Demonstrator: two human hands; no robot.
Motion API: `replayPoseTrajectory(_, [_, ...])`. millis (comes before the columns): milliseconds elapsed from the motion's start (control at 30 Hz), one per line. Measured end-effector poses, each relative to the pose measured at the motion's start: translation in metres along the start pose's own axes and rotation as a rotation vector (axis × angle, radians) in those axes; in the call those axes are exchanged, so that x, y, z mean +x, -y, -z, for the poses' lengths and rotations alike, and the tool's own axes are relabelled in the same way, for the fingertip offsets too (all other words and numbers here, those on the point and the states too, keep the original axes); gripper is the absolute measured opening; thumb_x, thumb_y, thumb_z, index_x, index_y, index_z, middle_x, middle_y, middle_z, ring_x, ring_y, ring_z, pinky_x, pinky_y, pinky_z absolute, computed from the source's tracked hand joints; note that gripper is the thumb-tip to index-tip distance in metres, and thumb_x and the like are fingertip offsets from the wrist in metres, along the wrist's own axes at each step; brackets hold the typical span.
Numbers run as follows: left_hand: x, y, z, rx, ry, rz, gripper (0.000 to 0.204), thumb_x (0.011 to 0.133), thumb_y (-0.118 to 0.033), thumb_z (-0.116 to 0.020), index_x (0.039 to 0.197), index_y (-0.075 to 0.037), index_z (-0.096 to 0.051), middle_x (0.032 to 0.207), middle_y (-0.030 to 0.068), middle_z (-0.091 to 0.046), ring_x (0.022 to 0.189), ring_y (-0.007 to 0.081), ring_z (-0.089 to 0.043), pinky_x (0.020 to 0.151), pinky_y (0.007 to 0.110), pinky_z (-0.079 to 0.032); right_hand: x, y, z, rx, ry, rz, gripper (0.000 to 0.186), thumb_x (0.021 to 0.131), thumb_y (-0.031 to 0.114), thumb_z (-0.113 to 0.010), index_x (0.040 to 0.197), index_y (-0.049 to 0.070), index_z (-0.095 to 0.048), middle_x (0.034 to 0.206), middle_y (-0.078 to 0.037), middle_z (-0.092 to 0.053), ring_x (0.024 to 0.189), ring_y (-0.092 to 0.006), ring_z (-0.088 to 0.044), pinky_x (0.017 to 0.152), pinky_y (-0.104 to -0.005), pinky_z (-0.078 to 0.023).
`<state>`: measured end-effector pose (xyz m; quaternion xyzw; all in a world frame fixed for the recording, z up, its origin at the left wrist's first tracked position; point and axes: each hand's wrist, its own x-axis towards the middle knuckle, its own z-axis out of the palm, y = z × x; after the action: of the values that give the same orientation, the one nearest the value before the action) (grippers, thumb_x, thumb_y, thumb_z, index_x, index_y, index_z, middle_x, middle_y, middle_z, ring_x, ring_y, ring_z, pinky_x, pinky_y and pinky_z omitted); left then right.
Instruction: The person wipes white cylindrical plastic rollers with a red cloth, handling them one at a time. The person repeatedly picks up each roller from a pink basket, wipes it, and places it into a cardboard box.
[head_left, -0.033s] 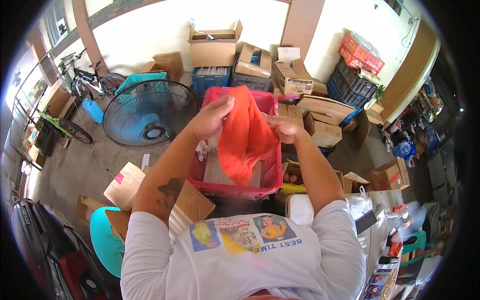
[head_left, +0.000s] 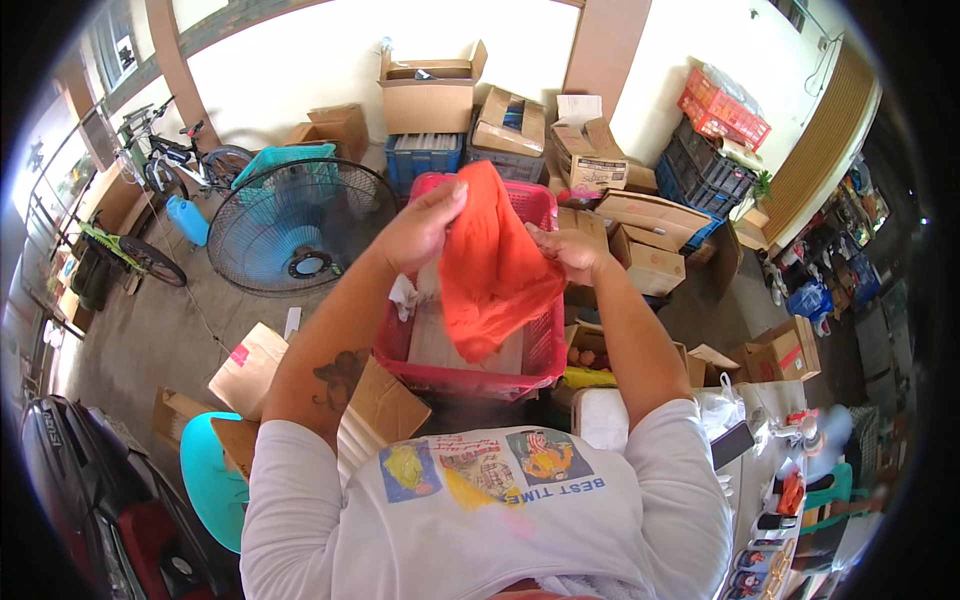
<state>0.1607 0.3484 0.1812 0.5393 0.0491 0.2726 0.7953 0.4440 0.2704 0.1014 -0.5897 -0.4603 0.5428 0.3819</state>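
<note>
A bright red-orange cloth (head_left: 492, 270) hangs between my hands above a pink plastic basket (head_left: 548, 350). My left hand (head_left: 428, 225) pinches its upper left edge between thumb and fingers. On the other side, my right hand (head_left: 572, 250) grips the cloth's right edge. The lower end of the cloth droops in a loose fold, apart from the basket's bottom. Inside the basket lies a pale flat sheet or liner, and a small crumpled white piece (head_left: 404, 297) rests along its left side. Whether the cloth is a garment I cannot tell.
Left of the basket stands a large round fan (head_left: 305, 225) with a wire cage. Cardboard boxes (head_left: 430, 102) and crates line the far wall. A cluttered table (head_left: 765, 400) is at my right, a teal plastic chair (head_left: 208, 490) at my left, near a motorcycle (head_left: 110, 500).
The cloth's lower end has risen slightly and its right side has spread a little outward. Both hands keep hold of it in nearly the same place.
</note>
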Motion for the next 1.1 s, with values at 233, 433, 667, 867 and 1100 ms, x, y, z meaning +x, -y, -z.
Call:
replayPoseTrajectory(233, [0.027,-0.045,-0.01,0.448,0.096,0.211,0.078,0.096,-0.058,-0.034,0.15,-0.005,-0.012,0.156,0.0082,-0.015,0.142,0.0185,-0.019,0.109,0.033,-0.028,-0.044,0.079,-0.083,-0.142,-0.34,0.571,0.058,0.09,0.044,-0.062,0.128,0.001,-0.052,0.116,-0.011,-0.061,0.102,-0.0196,-0.059,0.085,-0.0311,-0.049])
replayPoseTrajectory(433, [0.017,-0.036,0.002,0.635,-0.188,-0.007,0.07,0.094,-0.055,-0.041,0.144,-0.008,-0.025,0.131,0.0123,-0.036,0.126,0.0209,-0.038,0.097,0.036,-0.042,-0.033,0.13,-0.088,0.159,-0.371,0.347,0.04,0.092,0.036,-0.059,0.112,0.002,-0.065,0.098,-0.014,-0.068,0.092,-0.016,-0.061,0.084,-0.0312,-0.047])
replayPoseTrajectory(667, [0.003,0.044,0.033,1.037,-0.223,-0.386,0.096,0.077,-0.044,-0.073,0.148,-0.014,-0.017,0.147,0.0239,-0.025,0.139,0.039,-0.022,0.108,0.045,-0.032,-0.078,0.243,-0.071,-0.38,-0.488,0.647,0.036,0.094,0.036,-0.059,0.112,0.006,-0.067,0.094,0.003,-0.067,0.086,-0.0042,-0.053,0.084,-0.0221,-0.044])
replayPoseTrajectory(867, [-0.024,0.089,0.026,1.441,0.147,-0.07,0.057,0.078,-0.047,-0.071,0.118,-0.007,-0.061,0.152,0.0198,-0.021,0.137,0.0374,-0.028,0.108,0.04,-0.032,-0.105,0.275,0.009,-0.605,-0.841,0.718,0.044,0.091,0.044,-0.059,0.102,0.003,-0.067,0.083,-0.008,-0.066,0.078,-0.0164,-0.057,0.077,-0.0304,-0.047])
replayPoseTrajectory(1100, [-0.045,0.027,0.051,0.902,0.015,-0.282,0.013,0.085,-0.009,-0.064,0.096,-0.004,-0.068,0.104,0.0055,-0.064,0.093,0.0183,-0.06,0.084,0.031,-0.047,-0.136,0.183,0.131,-0.86,-0.974,0.304,0.055,0.09,0.051,-0.055,0.1,-0.003,-0.064,0.09,-0.019,-0.066,0.087,-0.0255,-0.062,0.083,-0.0361,-0.045])
